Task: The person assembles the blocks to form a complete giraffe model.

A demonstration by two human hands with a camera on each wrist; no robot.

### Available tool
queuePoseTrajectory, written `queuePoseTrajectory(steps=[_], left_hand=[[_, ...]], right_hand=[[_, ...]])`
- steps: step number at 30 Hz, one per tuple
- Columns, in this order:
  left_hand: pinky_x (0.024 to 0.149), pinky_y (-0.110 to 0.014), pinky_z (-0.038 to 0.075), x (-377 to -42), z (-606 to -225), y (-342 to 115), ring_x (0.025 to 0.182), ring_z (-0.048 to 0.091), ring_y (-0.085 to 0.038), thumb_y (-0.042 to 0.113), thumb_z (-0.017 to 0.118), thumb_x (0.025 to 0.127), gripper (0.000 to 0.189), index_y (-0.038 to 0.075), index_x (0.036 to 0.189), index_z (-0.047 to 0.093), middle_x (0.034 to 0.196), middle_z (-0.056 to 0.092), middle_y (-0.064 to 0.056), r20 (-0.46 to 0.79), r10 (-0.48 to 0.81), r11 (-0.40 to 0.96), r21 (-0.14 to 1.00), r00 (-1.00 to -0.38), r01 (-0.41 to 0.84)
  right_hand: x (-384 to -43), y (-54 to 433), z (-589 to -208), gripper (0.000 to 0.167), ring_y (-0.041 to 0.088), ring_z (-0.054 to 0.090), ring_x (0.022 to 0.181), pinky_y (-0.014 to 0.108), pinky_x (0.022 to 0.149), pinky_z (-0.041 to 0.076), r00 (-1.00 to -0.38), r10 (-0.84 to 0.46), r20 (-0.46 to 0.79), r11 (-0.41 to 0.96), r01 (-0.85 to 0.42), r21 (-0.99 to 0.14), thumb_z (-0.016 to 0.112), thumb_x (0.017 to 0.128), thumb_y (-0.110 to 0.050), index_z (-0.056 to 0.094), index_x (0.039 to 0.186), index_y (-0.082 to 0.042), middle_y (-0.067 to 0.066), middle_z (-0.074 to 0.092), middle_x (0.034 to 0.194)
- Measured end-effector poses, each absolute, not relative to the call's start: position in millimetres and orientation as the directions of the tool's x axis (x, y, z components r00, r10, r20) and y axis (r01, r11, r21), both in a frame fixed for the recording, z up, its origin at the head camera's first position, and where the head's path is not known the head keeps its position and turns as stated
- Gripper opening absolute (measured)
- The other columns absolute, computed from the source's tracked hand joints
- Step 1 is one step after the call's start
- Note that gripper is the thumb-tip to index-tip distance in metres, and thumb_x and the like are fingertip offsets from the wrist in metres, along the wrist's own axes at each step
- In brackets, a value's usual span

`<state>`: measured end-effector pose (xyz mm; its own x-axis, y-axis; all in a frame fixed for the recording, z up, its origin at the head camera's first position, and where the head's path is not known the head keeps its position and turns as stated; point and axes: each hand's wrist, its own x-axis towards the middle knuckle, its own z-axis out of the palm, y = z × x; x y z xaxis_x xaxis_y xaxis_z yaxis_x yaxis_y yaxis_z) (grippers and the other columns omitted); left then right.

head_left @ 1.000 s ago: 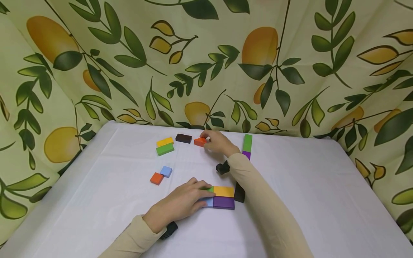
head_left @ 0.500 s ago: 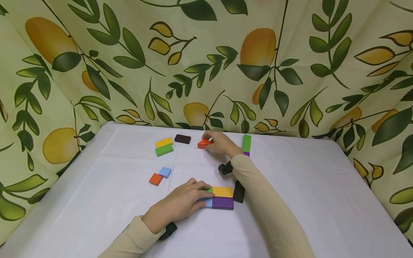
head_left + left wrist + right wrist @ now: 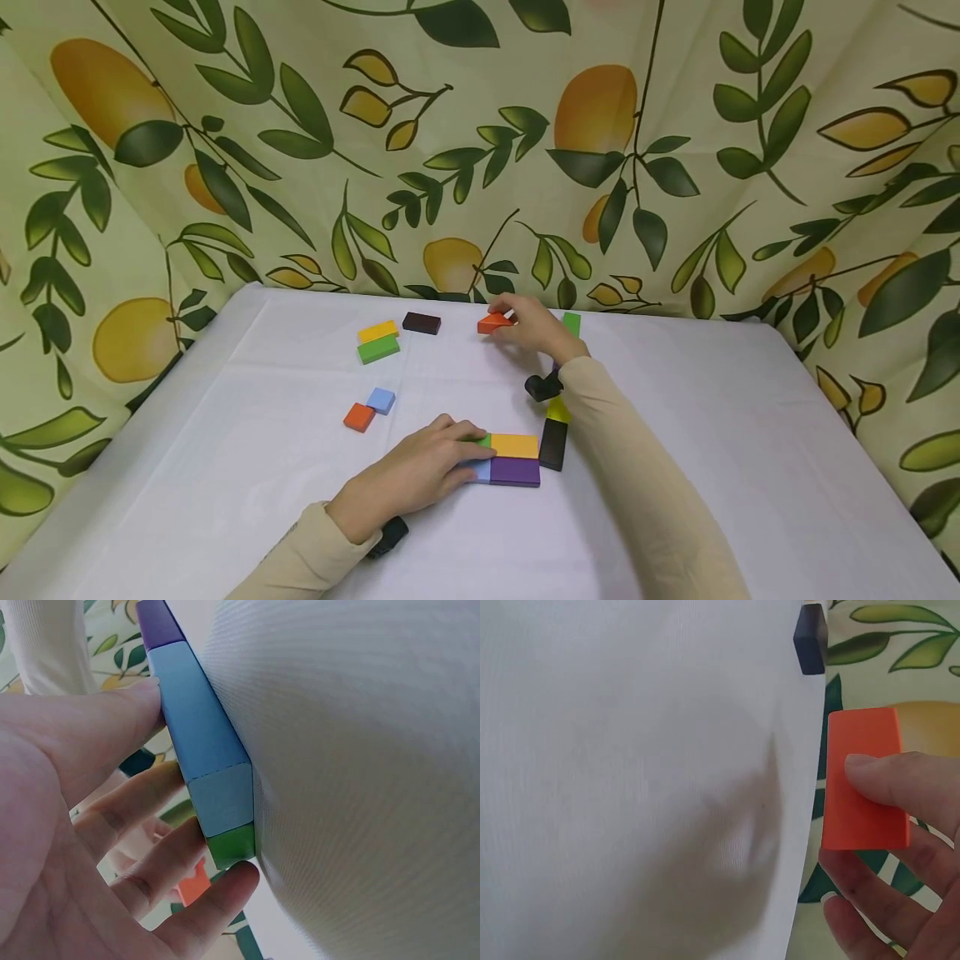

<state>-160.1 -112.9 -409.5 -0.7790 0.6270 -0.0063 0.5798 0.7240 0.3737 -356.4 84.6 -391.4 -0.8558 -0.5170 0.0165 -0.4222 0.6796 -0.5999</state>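
My right hand (image 3: 536, 325) pinches a red-orange block (image 3: 491, 323) near the far edge of the table. In the right wrist view, the thumb lies across one flat face of this block (image 3: 855, 825), over the table's edge line. My left hand (image 3: 412, 471) rests, fingers extended, on the left end of a flat group of blocks. Under its fingers are a green block (image 3: 232, 846) and a light blue block (image 3: 202, 720). An orange-yellow block (image 3: 514, 446) and a purple block (image 3: 515, 472) adjoin them on the right.
A line of blocks, including black (image 3: 553, 444), yellow (image 3: 558, 409) and green (image 3: 572, 323), runs away at right, partly behind the right arm. At left lie small red (image 3: 359, 417) and light blue (image 3: 381, 401) blocks. Farther back are yellow (image 3: 378, 331), green (image 3: 378, 349) and dark brown (image 3: 422, 323) blocks.
My right hand has moved right with the red-orange block, away from the dark brown block and towards the line of blocks. My left hand stays on the flat group.
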Motion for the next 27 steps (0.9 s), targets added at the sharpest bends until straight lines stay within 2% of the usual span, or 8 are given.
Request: queuePoseTrajectory(steps=[10,21,27], left_hand=[[0.091,-0.031,0.050,-159.7,-410.3,-113.2,0.109,0.053,-0.015,0.022,0.067,0.095,0.032,0.023,0.126,0.069,0.132,0.062,0.003,0.006,0.631,0.719,0.371,-0.776,0.588],[0.090,-0.030,0.050,-159.7,-411.0,-113.8,0.108,0.053,-0.015,0.021,0.068,0.094,0.031,0.021,0.126,0.070,0.132,0.062,0.003,0.033,0.637,0.707,0.373,-0.770,0.601],[0.090,-0.030,0.050,-159.3,-411.3,-113.7,0.108,0.053,-0.015,0.022,0.068,0.095,0.031,0.021,0.126,0.070,0.132,0.062,0.003,0.031,0.634,0.710,0.373,-0.773,0.597]], right_hand=[[-353.3,109.2,-383.2,0.041,0.035,0.057,0.119,0.047,0.104,0.047,-0.882,-0.472,0.018,0.662,-0.367,-0.654,0.068,0.090,-0.007,0.058,0.130,-0.003,0.015,0.061,0.133],[-354.4,129.4,-379.2,0.040,0.036,0.058,0.119,0.049,0.102,0.048,-0.898,-0.440,0.008,0.690,-0.344,-0.637,0.067,0.092,-0.009,0.058,0.131,-0.007,0.014,0.059,0.135],[-356.4,140.7,-380.5,0.039,0.038,0.058,0.118,0.049,0.101,0.049,-0.896,-0.443,0.028,0.683,-0.358,-0.637,0.066,0.093,-0.006,0.057,0.131,-0.003,0.018,0.059,0.133]])
